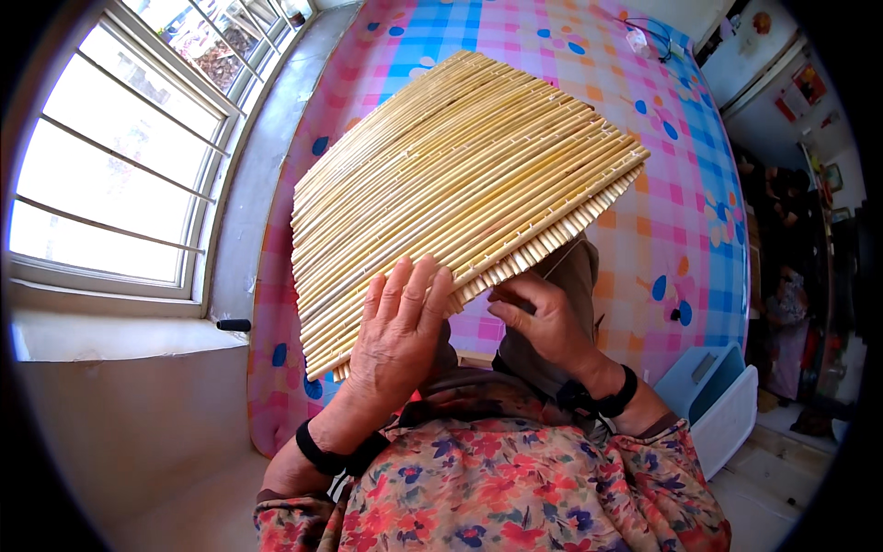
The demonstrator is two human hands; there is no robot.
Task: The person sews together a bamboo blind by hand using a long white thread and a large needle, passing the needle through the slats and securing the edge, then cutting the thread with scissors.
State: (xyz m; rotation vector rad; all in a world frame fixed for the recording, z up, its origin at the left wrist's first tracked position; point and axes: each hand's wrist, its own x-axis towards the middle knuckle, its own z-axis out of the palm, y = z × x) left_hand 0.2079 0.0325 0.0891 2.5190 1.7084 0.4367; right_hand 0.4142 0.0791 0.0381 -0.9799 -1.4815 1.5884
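A pale yellow mat (pixel 451 175) of thin parallel reed or bamboo sticks, joined by stitching, slopes across my lap, its lower right edge showing a second row of stick ends underneath. My left hand (pixel 395 336) lies on its lower left part with fingers stretched out flat. Just below that right edge, my right hand (pixel 543 327) has curled fingers and thumb drawn together, the fingertips partly hidden by the mat. A thin pale cord (pixel 561 260) runs near these fingers; whether they grip it, I cannot tell.
I sit on a checked, flower-patterned sheet (pixel 676 276). A barred window (pixel 120 166) with a sill is at left, a small dark handle-like object (pixel 234 325) nearby. A light blue and white plastic bin (pixel 713 396) stands at lower right, cluttered shelving (pixel 800 230) beyond.
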